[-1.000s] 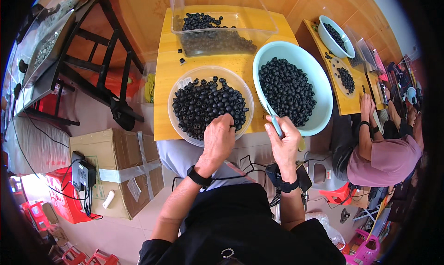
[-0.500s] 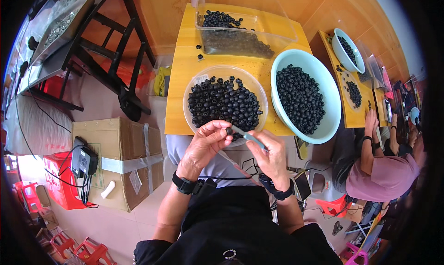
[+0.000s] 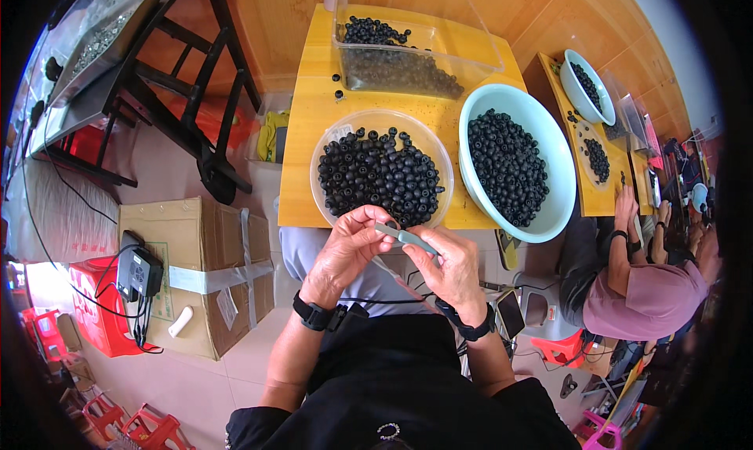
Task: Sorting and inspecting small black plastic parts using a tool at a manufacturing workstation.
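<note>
My left hand (image 3: 351, 242) pinches a small round black bead (image 3: 392, 224) at its fingertips, just over the near rim of a clear round tray (image 3: 320, 185). The fingers and a blade partly hide that bead. In my right hand (image 3: 455, 268) is a small knife (image 3: 417, 239) with a grey-green handle; its flat blade lies across the bead and points left toward my left thumb. Many loose black beads (image 3: 376, 171) with holes fill the tray. Right of it, a light blue basin (image 3: 566, 187) holds a heap of similar black beads.
A clear rectangular bin (image 3: 478, 54) with black beads stands at the back of the yellow table (image 3: 302, 136). Two stray beads lie near it. On the left are a taped cardboard box (image 3: 184, 277) and a black stool (image 3: 196, 97). At the right, another person (image 3: 647, 293) sits at a similar table.
The knife has moved left and its blade now lies over the bead, close to my left thumb. My right hand has turned slightly; my left hand has stayed nearly in place.
</note>
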{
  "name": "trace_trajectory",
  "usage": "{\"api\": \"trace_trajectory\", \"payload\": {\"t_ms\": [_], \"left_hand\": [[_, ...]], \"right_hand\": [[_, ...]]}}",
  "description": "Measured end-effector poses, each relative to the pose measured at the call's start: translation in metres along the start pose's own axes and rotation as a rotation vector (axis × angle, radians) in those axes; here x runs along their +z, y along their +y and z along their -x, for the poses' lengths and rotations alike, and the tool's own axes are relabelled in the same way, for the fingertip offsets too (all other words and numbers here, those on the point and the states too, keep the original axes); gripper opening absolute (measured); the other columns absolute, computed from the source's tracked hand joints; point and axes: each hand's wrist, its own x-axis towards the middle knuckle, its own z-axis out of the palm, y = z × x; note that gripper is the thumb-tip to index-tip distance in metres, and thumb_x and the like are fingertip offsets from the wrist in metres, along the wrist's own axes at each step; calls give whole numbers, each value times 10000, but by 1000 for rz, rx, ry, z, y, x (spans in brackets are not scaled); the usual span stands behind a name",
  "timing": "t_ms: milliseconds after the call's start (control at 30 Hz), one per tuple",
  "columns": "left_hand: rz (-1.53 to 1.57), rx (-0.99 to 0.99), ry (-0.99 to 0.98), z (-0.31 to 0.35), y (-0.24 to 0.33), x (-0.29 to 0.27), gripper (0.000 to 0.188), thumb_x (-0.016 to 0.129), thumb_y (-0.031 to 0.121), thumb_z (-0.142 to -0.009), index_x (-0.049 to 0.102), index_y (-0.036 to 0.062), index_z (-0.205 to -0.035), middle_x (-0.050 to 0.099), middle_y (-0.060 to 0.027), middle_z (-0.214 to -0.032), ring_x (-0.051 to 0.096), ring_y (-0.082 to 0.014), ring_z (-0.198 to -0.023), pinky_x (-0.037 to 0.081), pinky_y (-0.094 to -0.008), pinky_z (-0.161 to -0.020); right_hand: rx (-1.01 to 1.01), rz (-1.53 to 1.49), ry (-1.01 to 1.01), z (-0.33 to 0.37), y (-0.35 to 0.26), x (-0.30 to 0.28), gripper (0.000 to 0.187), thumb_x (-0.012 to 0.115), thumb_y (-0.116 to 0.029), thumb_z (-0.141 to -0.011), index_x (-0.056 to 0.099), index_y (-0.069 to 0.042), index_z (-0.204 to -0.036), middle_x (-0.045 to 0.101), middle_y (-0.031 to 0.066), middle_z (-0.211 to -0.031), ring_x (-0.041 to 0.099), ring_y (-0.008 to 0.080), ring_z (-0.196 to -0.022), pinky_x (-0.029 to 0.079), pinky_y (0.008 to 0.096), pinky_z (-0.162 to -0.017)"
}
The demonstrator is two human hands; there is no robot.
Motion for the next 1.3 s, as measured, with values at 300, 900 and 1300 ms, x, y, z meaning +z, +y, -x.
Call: {"api": "trace_trajectory", "payload": {"t_ms": [300,900,1300], "left_hand": [[-10,-4,17,1,0,0,156,631,54,-878,604,13,-1026,659,-86,-940,654,-128,-815,570,-248,-738],[56,-36,12,7,9,1,140,649,18,-854,631,22,-992,656,-96,-930,644,-144,-776,552,-256,-680],[43,-16,4,9,6,1,163,641,30,-863,612,8,-1022,652,-96,-961,652,-143,-814,571,-261,-736]], "right_hand": [[-12,21,8,0,-1,-2,172,686,-237,-836,671,-82,-909,620,53,-687,609,201,-511,444,318,-460],[62,89,57,0,13,-18,169,688,-194,-828,679,-41,-898,634,104,-700,573,206,-513,423,317,-477],[-31,71,-18,3,-7,-5,195,727,-236,-798,672,-86,-908,604,47,-654,591,190,-492,440,312,-453]]}}
